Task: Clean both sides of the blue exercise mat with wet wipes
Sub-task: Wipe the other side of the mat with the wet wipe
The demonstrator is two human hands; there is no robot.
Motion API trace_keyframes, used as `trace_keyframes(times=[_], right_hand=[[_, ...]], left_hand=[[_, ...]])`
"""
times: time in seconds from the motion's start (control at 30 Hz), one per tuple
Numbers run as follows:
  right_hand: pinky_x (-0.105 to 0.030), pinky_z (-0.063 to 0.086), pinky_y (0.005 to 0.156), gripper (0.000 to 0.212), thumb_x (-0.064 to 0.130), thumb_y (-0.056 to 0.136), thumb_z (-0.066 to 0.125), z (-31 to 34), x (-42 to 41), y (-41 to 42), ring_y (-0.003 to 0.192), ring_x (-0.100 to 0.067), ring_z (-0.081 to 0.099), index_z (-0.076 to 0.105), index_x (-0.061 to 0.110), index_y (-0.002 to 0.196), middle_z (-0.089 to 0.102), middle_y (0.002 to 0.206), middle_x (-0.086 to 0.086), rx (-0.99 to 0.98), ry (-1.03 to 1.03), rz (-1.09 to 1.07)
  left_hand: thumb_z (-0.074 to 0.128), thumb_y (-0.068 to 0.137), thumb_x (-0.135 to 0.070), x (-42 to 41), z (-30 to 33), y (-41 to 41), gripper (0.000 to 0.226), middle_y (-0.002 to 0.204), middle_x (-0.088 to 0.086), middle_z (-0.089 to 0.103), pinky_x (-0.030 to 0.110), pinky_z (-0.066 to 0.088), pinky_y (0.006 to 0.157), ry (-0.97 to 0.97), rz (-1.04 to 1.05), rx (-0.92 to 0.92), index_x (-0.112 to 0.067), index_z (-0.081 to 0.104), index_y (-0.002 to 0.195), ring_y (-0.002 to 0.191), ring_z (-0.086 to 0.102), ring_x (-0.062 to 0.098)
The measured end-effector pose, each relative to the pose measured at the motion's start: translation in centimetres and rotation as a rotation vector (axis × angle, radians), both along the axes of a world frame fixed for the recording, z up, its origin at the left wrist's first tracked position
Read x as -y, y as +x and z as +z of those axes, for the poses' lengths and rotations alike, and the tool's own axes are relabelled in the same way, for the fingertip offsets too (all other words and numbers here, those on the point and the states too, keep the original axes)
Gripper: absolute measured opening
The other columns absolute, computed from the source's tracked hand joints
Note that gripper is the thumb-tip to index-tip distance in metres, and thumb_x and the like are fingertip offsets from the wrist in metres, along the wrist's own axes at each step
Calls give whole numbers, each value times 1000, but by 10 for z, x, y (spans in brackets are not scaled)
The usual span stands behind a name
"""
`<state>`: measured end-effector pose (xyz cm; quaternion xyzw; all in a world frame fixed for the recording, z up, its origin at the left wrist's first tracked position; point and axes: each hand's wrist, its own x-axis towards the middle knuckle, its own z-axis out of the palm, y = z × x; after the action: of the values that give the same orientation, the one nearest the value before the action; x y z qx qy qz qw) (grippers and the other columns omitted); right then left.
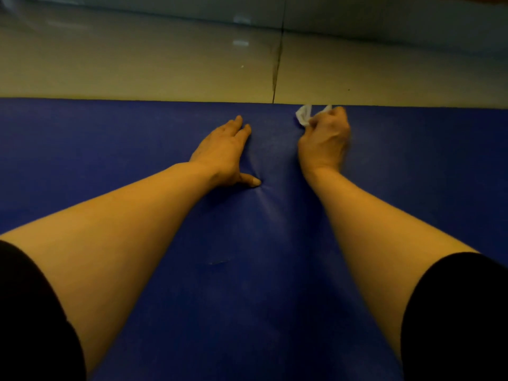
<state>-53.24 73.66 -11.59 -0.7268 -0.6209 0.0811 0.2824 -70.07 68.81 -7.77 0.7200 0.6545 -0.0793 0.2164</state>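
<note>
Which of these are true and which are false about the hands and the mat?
1. The right hand is closed around a white wet wipe. True.
2. The left hand holds a wipe too. False: it lies flat and open on the blue mat.
3. The wipe is near the mat's far edge. True.
4. The mat is rolled up. False: it lies spread out on the floor.
5. Both hands are touching each other. False: they are apart.

Right hand (324,141) with wipe (303,116) on mat (275,270)
</note>
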Motion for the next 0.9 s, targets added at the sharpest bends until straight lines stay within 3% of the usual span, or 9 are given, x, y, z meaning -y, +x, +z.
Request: trace_keyframes(times=[0.07,0.17,0.27,0.33,0.47,0.7,0.9], right_hand=[[-23,37,69,22,15,96,47,0,5,-14,96,-26,54,61,2,106,52,113,-13,-20,28,-32],[-27,34,63,25,20,95,49,-1,13,-55,83,-29,56,66,2,99,56,101,-14,-65,94,261],[-30,39,68,22,19,91,55,6,0,-58,90,-29,56,65,1,98,54,108,-13,-2,9,418],[-31,42,76,22,9,85,55,11,-19,-38,98,-30,54,64,2,104,51,117,-14,26,-57,365],[-28,41,82,26,3,86,50,11,-40,-8,108,-29,51,62,2,110,48,125,-12,25,-72,28],[-33,42,82,29,2,85,50,9,-34,-13,108,-30,50,65,3,110,54,117,-13,129,-73,314],[-34,40,91,28,8,92,48,13,-41,54,113,-34,49,60,-1,115,52,123,-18,92,-62,-61]], left_hand=[[75,71,-55,-1,-3,4,114,162,6,-3,38,10,120,8,40,42,-13,8,154,149,3,23],[78,73,-46,-1,-11,13,106,162,10,5,45,10,121,93,105,78,-11,15,152,149,7,25],[78,70,-50,-1,-14,11,110,162,9,9,47,10,120,125,131,143,-12,16,153,149,8,24],[74,64,-64,0,-13,11,119,162,8,5,48,8,120,110,133,142,-12,14,153,149,5,23],[66,57,-77,1,-14,24,129,162,4,-8,58,0,116,57,107,49,-21,3,155,149,-8,29],[68,54,-79,-5,-11,44,137,160,10,-16,73,1,109,3,107,-23,-23,-6,155,144,-16,42],[68,54,-78,-4,-14,45,138,160,11,-18,75,-1,106,15,122,-29,-23,-8,154,143,-19,44]])
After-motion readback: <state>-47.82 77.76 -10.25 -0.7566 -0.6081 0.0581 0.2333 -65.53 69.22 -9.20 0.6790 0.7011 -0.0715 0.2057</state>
